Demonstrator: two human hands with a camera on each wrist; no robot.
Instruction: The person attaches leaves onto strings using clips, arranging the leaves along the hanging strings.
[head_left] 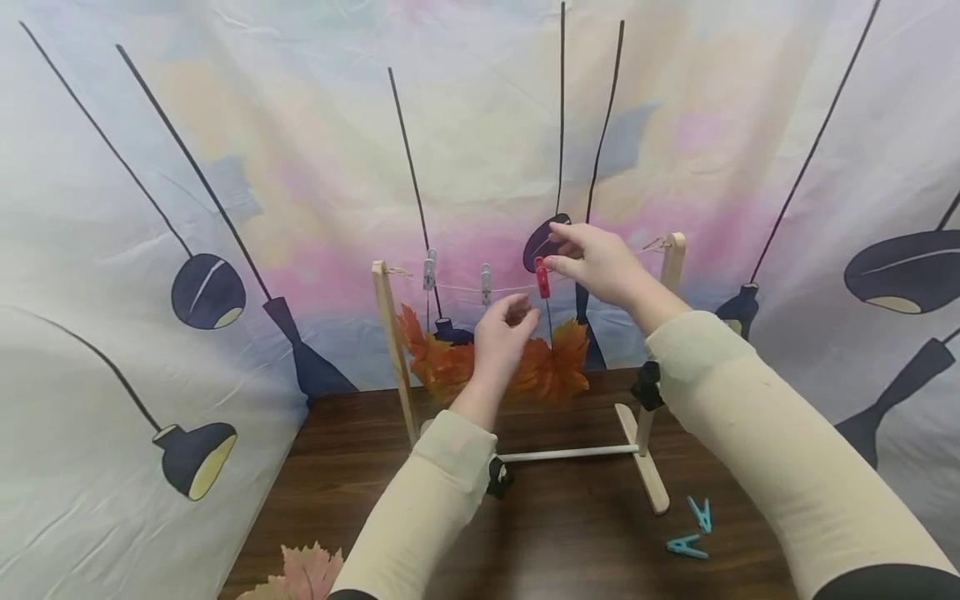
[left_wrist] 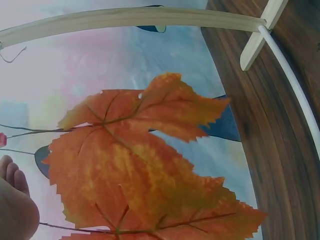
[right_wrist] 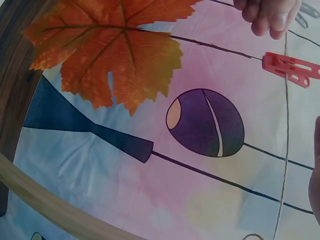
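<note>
A red clothespin (head_left: pixel 542 279) clips the stem of an orange maple leaf (head_left: pixel 558 367) to a string. My right hand (head_left: pixel 600 262) is beside the clothespin, fingers spread; the right wrist view has a gap between its edge (right_wrist: pixel 315 175) and the red clothespin (right_wrist: pixel 290 68). Below and left of the clip hovers my left hand (head_left: pixel 504 337), its fingers loosely bent and nothing seen in them. Two grey clothespins (head_left: pixel 486 283) sit farther left on the string. More orange leaves (left_wrist: pixel 125 150) hang under them, partly hidden by the left hand in the head view.
A wooden post (head_left: pixel 393 350) on the left and another (head_left: pixel 672 262) on the right carry the string, with a white rod (head_left: pixel 570 454) low between them. Two blue clothespins (head_left: pixel 688 546) and a pinkish leaf (head_left: pixel 300 573) lie on the dark wooden table (head_left: pixel 570 533).
</note>
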